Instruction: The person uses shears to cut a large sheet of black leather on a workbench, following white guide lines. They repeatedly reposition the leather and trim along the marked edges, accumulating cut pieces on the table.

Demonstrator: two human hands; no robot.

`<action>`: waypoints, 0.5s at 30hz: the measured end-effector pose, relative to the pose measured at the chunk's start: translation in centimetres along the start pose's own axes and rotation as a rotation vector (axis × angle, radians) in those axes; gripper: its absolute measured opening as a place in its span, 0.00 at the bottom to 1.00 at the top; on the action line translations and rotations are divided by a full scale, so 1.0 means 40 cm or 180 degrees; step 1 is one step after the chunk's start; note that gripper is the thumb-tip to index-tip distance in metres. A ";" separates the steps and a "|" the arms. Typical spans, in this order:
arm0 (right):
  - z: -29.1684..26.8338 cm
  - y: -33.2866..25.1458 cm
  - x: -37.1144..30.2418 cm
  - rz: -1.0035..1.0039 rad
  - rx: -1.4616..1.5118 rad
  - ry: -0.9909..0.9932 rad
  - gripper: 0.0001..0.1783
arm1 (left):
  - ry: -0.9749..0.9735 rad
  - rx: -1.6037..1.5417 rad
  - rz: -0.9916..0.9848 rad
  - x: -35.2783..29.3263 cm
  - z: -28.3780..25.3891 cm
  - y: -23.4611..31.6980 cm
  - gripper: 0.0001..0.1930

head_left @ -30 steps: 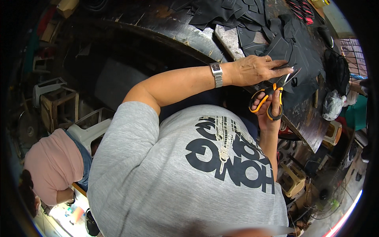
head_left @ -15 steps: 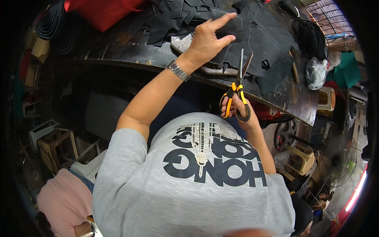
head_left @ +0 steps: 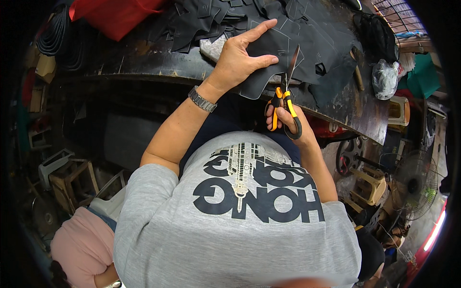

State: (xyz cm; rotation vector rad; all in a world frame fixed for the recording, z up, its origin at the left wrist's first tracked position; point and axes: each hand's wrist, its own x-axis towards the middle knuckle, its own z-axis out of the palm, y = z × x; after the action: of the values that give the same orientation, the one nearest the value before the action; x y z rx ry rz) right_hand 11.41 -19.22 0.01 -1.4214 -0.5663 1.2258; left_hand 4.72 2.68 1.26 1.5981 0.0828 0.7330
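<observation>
A large black sheet [head_left: 261,81], flexible and marked with thin white outlines, lies near the table's front edge and droops slightly over it. My left hand [head_left: 239,58] rests on this sheet, thumb and index finger stretched wide apart. The wrist above it wears a metal watch [head_left: 202,99]. In my right hand [head_left: 298,122] are scissors [head_left: 292,108] with orange, yellow and black handles. Their blades point away from me at the sheet's near edge. One blade shows above the material; the other looks hidden under it.
Dark cut pieces [head_left: 204,24] pile up behind my left hand on the black table [head_left: 129,65]. A red bag [head_left: 115,17] lies far left. A clear plastic bag [head_left: 385,79] and a fan [head_left: 414,185] are on the right. Another person in pink [head_left: 81,245] sits lower left.
The scissors moved forward and slightly left, from apart to onto the sheet's edge. My left hand shifted a little left and nearer, and the sheet's front part now reaches past the table edge.
</observation>
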 end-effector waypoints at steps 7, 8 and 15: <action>0.003 0.005 -0.006 0.0018 0.0067 0.0030 0.24 | 0.0036 -0.0121 -0.0002 -0.016 0.007 0.009 0.39; 0.005 0.006 -0.007 0.0006 0.0061 0.0079 0.23 | 0.0070 -0.0009 0.0105 -0.017 0.007 0.009 0.39; 0.016 0.011 -0.025 0.0201 0.0007 0.0408 0.21 | 0.0239 0.0253 0.0318 -0.026 0.006 0.003 0.38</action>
State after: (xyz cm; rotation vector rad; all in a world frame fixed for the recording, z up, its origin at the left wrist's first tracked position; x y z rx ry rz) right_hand 10.35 -19.94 0.05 -1.5139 -0.4348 1.1745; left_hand 3.98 1.98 0.96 1.6596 0.0881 0.8767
